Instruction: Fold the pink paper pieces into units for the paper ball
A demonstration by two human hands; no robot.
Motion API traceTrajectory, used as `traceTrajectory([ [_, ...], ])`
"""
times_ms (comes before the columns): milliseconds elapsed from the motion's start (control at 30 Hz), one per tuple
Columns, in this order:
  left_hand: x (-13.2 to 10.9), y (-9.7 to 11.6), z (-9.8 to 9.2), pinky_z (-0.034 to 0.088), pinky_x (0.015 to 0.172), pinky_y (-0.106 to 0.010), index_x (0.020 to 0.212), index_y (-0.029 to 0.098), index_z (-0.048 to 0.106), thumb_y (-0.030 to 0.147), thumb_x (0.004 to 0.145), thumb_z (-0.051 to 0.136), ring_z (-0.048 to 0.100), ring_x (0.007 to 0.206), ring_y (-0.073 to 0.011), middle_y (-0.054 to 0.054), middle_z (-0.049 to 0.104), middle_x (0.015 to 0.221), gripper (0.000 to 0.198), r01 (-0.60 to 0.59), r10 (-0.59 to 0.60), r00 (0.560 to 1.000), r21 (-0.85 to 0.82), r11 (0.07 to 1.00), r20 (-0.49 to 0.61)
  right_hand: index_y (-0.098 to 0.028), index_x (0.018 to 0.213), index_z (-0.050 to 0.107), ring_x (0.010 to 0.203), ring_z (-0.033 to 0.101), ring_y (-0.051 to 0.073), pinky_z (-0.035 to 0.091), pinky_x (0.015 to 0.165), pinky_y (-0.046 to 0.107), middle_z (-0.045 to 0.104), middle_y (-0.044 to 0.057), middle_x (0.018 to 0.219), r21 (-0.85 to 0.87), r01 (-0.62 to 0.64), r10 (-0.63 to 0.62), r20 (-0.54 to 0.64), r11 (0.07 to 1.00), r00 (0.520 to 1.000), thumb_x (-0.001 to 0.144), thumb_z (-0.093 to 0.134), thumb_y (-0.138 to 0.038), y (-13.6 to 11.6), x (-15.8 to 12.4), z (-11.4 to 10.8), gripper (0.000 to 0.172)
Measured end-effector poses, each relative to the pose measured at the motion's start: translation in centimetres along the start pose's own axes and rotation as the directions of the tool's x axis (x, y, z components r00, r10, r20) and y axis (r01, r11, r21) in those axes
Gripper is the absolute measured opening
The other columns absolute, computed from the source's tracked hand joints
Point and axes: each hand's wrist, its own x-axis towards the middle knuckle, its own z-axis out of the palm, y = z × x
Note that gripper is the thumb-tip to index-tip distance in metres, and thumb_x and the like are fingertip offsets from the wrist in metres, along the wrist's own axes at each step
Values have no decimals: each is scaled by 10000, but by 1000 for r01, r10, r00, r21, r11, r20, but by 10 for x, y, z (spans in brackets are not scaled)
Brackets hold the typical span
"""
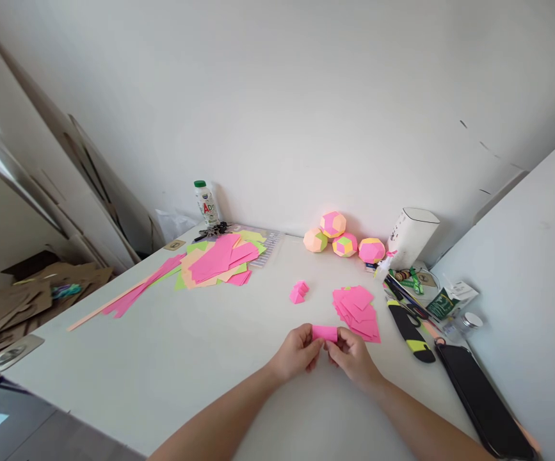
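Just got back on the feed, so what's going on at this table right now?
A person is holding a small pink paper piece between the fingers of the left hand and right hand, above the white table. Just beyond it sits a little cluster of folded pink pieces, with loose pink sheets spread to the right. A larger pile of coloured paper lies farther left, and four multicoloured faceted balls sit near the wall.

Craft workspace with coloured paper [216,257]
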Motion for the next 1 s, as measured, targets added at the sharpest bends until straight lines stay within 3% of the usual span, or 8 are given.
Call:
traceTrajectory([
  [300, 1, -6, -1, 333, 400, -211, 724, 198, 398, 375, 804, 503, 426, 400, -86, 70, 467, 489, 220, -19, 17, 999, 52, 998, 29, -175, 677, 518, 447, 446, 111, 342, 422, 219, 490, -51, 501, -23, -23, 23, -7, 999, 1000, 754, 551, -207, 0, -2, 1, 90],
  [500, 2, -1, -4, 346, 412, -216, 741, 183, 445, 419, 806, 505, 445, 389, -92, 64, 476, 464, 252, -22, 24, 997, -33, 999, 72, -178, 673, 511, 426, 467, 108, 385, 416, 225, 504, -46, 492, 89, -48, 50, -15, 995, 999, 762, 527, -214, 0, -1, -1, 97],
  [767, 2, 0, -5, 356, 424, -216, 735, 178, 450, 433, 802, 533, 455, 393, -88, 65, 474, 472, 276, -9, 14, 999, -107, 994, 45, -201, 730, 439, 451, 503, 111, 399, 419, 228, 542, -35, 587, 273, -33, 41, -25, 961, 999, 813, 498, -288, 1, 2, -5, 134],
  [1000, 1, 0, -4, 379, 416, -215, 756, 170, 477, 363, 792, 536, 463, 401, -90, 56, 499, 485, 205, 8, -5, 999, -63, 998, 48, -175, 727, 526, 497, 482, 115, 392, 463, 229, 501, -33, 569, 43, -7, 3, 80, 999, 997, 829, 547, -346, -4, 0, -1, 201],
])
